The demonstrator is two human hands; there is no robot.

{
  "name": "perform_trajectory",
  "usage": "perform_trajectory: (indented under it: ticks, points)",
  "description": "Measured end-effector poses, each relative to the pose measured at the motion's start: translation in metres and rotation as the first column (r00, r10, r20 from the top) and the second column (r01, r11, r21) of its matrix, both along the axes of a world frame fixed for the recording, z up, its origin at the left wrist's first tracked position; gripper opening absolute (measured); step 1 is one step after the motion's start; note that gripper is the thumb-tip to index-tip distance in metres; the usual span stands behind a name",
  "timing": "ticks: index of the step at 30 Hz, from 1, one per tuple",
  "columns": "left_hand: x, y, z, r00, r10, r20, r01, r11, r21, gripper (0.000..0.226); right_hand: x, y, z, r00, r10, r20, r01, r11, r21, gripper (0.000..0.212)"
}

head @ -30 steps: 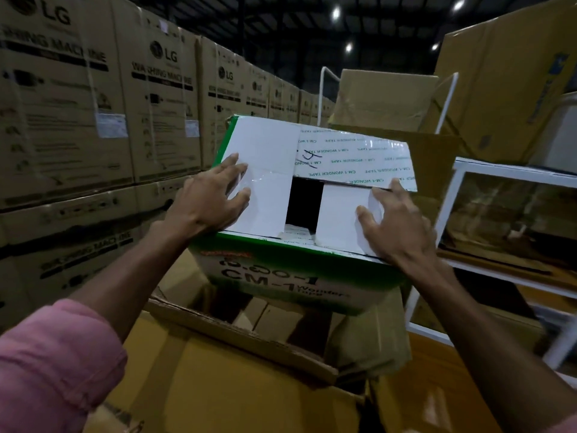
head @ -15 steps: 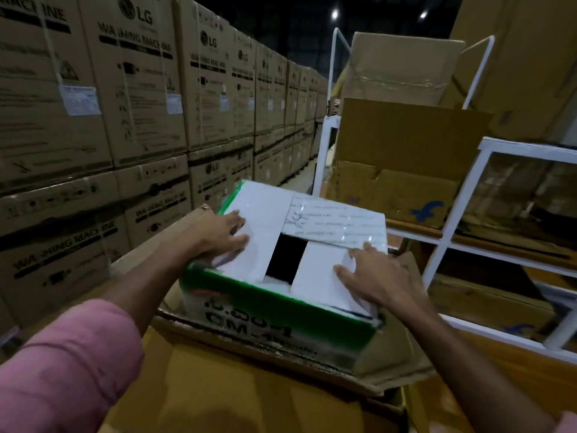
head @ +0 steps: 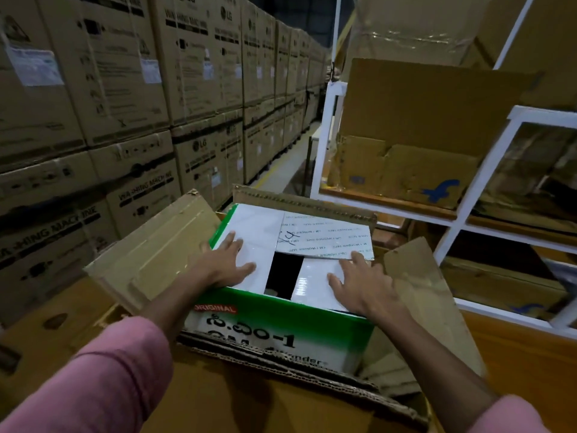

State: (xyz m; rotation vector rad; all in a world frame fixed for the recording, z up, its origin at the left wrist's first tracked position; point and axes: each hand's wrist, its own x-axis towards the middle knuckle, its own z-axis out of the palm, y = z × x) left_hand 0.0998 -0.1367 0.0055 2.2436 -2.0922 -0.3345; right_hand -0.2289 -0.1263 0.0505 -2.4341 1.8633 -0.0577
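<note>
Warehouse aisle, seen from a head-worn camera that looked down at two bare hands. Showed a green-and-white box (head: 274,326) at the centre, sunk partway into a large brown carton (head: 281,360), with the lower print hidden behind the carton's corrugated near rim.

A second before, held high and clear above that carton. Half a second before, lower, about level with the rim. By this moment, down inside, between a raised brown flap (head: 156,251) on the left and a crumpled one on the right.

Left hand (head: 224,264) laid flat on the left white top flap, fingers straight and spread, gripping nothing. Right hand (head: 362,285) laid flat on the near right flap in the same way, open, with a fingertip touching the edge of the taped flap (head: 324,239). Dark gap (head: 285,273) left between the two near flaps, so the top not fully closed.

Judged from this: lowering nearly finished, with the box seated or close to it. Probably remaining: a last press downward, hands lifted away, brown flaps folded over. Possible snag at the crumpled right flap, which leaned close beside the box.

Stacked washing-machine cartons (head: 125,89) along the left, well apart. White metal rack (head: 324,139) with cardboard on the right.
</note>
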Motion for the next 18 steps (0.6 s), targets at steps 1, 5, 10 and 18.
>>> perform_trajectory:
  ticks: [1, 5, 10, 18]
  points:
    - [0.002, -0.004, -0.003, 1.000, -0.006, -0.012, 0.005, 1.000, -0.013, 0.094, 0.000, -0.001, -0.004, 0.999, -0.011, 0.041, 0.011, 1.000, -0.004, 0.064]
    - [0.013, -0.007, -0.020, 0.998, 0.038, -0.053, -0.039, 0.999, -0.013, 0.112, 0.003, 0.000, -0.015, 0.992, -0.063, 0.113, 0.062, 0.998, 0.010, 0.066]
    - [0.018, -0.004, -0.027, 0.996, 0.055, -0.064, -0.059, 0.996, -0.063, 0.114, 0.007, 0.006, -0.023, 0.998, -0.060, 0.008, 0.060, 0.994, -0.087, 0.062]
    - [0.019, -0.001, -0.035, 0.993, 0.072, -0.089, -0.077, 0.996, -0.051, 0.111, 0.011, -0.002, -0.030, 0.929, 0.369, 0.010, -0.358, 0.907, -0.220, 0.039]
